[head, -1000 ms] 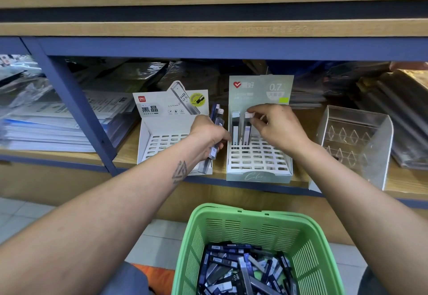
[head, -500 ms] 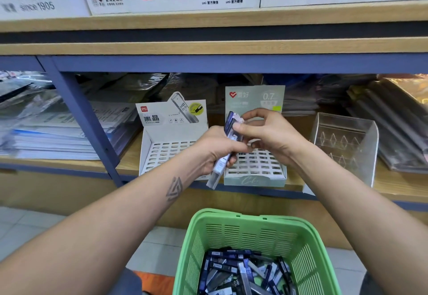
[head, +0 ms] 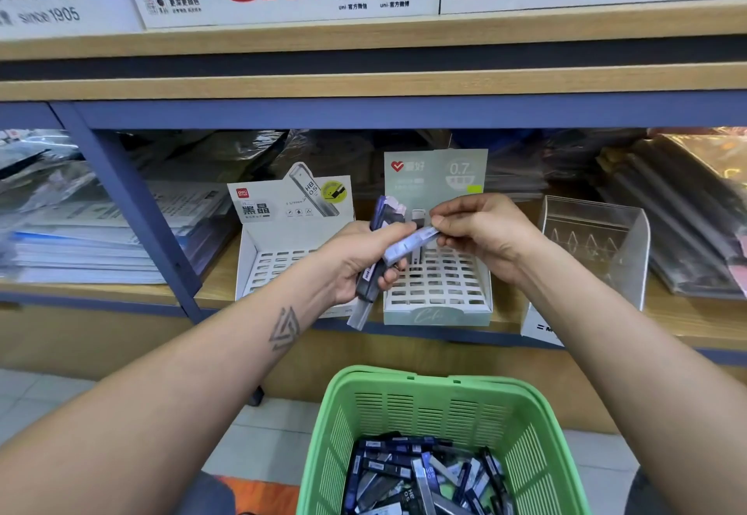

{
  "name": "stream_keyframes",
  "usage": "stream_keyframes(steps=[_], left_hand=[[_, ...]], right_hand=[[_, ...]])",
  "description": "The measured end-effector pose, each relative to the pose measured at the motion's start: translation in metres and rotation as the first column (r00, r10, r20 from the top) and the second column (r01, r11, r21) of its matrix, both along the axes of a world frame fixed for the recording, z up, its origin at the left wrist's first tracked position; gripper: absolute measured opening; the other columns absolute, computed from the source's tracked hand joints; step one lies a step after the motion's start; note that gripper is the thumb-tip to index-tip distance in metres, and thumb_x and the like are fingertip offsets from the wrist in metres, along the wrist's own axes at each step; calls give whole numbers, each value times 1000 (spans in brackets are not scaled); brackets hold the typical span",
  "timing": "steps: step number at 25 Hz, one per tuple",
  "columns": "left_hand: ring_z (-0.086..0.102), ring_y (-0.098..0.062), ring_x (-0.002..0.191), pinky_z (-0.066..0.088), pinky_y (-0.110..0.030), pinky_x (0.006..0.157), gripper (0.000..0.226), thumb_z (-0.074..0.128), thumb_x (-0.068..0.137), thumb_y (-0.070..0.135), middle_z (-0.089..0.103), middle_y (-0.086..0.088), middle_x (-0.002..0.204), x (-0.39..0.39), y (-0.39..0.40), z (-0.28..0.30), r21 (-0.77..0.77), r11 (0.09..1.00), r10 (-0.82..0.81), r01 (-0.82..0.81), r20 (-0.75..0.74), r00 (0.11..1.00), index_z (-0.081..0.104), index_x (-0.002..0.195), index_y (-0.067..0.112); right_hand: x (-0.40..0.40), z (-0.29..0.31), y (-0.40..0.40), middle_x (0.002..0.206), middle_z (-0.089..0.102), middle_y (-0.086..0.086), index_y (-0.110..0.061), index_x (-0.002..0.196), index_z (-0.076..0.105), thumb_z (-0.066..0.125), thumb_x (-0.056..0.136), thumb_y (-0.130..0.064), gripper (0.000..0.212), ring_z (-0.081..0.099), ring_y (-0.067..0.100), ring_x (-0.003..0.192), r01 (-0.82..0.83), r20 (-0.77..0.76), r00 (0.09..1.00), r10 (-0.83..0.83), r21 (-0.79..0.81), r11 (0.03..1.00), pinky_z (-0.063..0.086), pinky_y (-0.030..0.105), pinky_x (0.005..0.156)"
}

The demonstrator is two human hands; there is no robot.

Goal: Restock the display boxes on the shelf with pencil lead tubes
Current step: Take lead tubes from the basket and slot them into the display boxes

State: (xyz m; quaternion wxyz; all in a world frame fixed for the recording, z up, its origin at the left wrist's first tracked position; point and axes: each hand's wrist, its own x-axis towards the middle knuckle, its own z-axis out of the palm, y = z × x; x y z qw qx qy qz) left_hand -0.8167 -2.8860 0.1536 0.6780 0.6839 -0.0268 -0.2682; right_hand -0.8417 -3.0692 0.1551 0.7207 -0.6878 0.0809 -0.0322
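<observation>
The left hand (head: 355, 255) holds a few tubes (head: 374, 259), and the right hand (head: 481, 235) pinches one tube (head: 412, 245) from them. The near green box (head: 438, 292) has one or two tubes in it, the left box (head: 283, 259) looks empty. Lots more wait in the basket (head: 525, 433).

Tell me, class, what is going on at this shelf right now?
A person is restocking lead tubes. The left hand grips a bundle of tubes, and the right hand pinches one pale tube out of it, just above the green box marked 0.7, which holds a tube or two at its back. The white box beside it looks unfilled. A green basket of more tubes sits below.
</observation>
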Motion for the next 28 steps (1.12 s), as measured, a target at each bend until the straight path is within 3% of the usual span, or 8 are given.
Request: stream_keyframes(steps=[3, 7, 9, 12, 18, 23, 25, 28], left_hand=[[48, -13, 40, 37, -17, 37, 22, 68, 95, 22, 64, -16, 66, 8, 14, 7, -37, 999, 40, -40, 0, 999, 66, 90, 0], [47, -10, 40, 37, -16, 36, 12, 74, 88, 10, 67, -18, 72, 14, 26, 17, -55, 992, 110, -111, -14, 994, 66, 86, 1], [46, -10, 41, 37, -16, 37, 11, 74, 85, -2, 66, -15, 68, 18, 31, 19, -61, 984, 169, -168, 7, 986, 63, 86, 1], [46, -12, 42, 37, -18, 38, 23, 73, 79, -13, 63, -9, 58, 23, 36, 20, -21, 974, 225, -224, 124, 966, 59, 90, 2], [48, -12, 42, 39, -22, 40, 27, 80, 74, -11, 69, -11, 64, 23, 47, 21, 120, 978, 139, -173, 248, 959, 62, 88, 4], [48, -12, 42, 40, -22, 41, 24, 79, 76, -10, 63, -10, 60, 24, 61, 20, 172, 976, 90, -136, 253, 963, 64, 90, 3], [48, -13, 43, 39, -21, 41, 21, 76, 78, -11, 62, -14, 66, 26, 71, 22, 164, 973, 122, -165, 243, 962, 64, 89, 2], [47, -13, 41, 37, -20, 41, 14, 70, 81, -12, 65, -22, 73, 34, 97, 26, 177, 945, 224, -275, 260, 939, 62, 81, 1]], right_hand=[[0, 0, -2, 84, 74, 15, -1, 89, 74, 68, 87, 9, 11, 71, 20, 69, 11, 13, 1000, -11, -17, 1000, 62, 24, 69], [-2, -2, 0, 92, 75, 18, 1, 86, 73, 69, 83, 14, 14, 75, 32, 88, -43, 30, 999, 43, -7, 999, 63, 37, 83], [-4, -2, 2, 94, 75, 20, 1, 86, 74, 73, 79, 15, 16, 75, 33, 91, -90, 32, 995, 95, -124, 988, 61, 38, 86], [-6, -2, 13, 92, 74, 20, -1, 89, 73, 79, 78, 7, 14, 74, 29, 85, -146, 50, 985, 166, -276, 950, 62, 35, 82], [-1, -5, 35, 87, 75, 13, -6, 103, 71, 82, 79, 0, 28, 68, 12, 73, -164, 113, 963, 245, -474, 865, 55, 19, 68], [4, -11, 57, 83, 73, 8, -21, 136, 58, 81, 79, 4, 67, 66, 12, 71, -296, 107, 911, 397, -499, 814, 58, 24, 72], [7, -13, 68, 83, 70, 14, -21, 135, 58, 79, 80, 7, 65, 65, 13, 68, -276, 126, 914, 385, -502, 820, 59, 26, 71], [13, -18, 84, 81, 69, 12, -21, 122, 63, 74, 87, 3, 44, 71, 19, 67, -140, 200, 940, 276, -512, 847, 63, 41, 76]])
